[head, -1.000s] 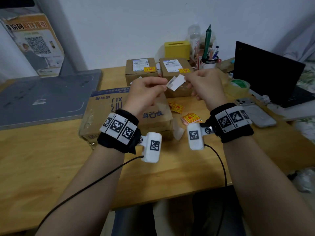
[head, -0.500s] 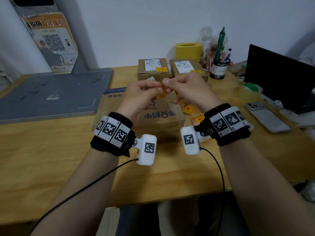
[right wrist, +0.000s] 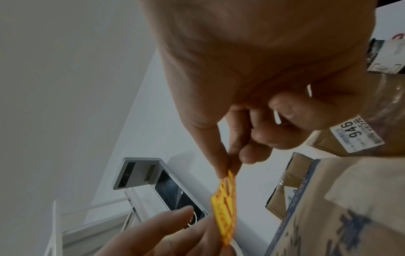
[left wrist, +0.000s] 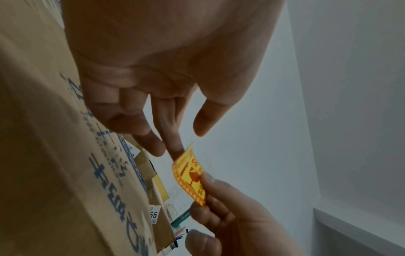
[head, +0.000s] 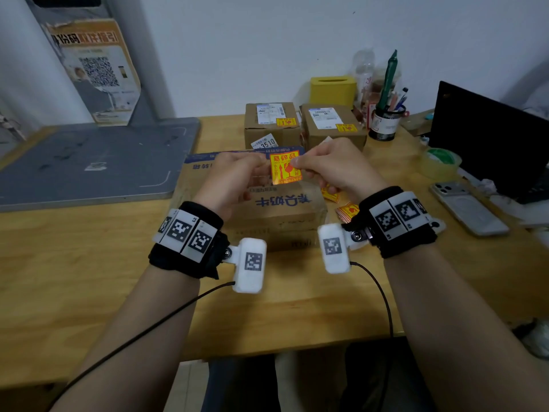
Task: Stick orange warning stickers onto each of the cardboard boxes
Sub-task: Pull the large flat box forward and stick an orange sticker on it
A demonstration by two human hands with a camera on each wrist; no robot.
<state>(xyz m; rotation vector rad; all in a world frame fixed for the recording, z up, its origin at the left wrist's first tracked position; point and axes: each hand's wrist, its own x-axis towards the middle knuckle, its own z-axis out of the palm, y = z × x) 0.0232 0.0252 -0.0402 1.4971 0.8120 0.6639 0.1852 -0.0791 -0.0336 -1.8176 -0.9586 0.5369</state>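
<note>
An orange warning sticker (head: pixel 285 171) hangs in the air above the large cardboard box (head: pixel 282 205) with blue print. My right hand (head: pixel 297 165) pinches its right edge between thumb and forefinger (right wrist: pixel 225 170). My left hand (head: pixel 266 167) touches the sticker's (left wrist: pixel 190 176) opposite edge with straight fingertips (left wrist: pixel 173 149), thumb held apart. Behind stand two small cardboard boxes (head: pixel 271 129) (head: pixel 332 135), each bearing an orange sticker (head: pixel 286 122) (head: pixel 346 127) on top. The large box's top shows no orange sticker.
Loose orange stickers (head: pixel 347 211) lie on the wooden table (head: pixel 89 263) right of the large box. A grey board (head: pixel 89 162) fills the left; a phone (head: pixel 466 209), tape roll (head: pixel 442 162), black screen (head: pixel 490 138), pen cup (head: pixel 386 123) and yellow box (head: pixel 332 89) crowd the right.
A second ago a white strip was between my hands. Then my fingertips met on an orange sticker seen edge-on; now it is spread flat, face up, lower over the large box.
</note>
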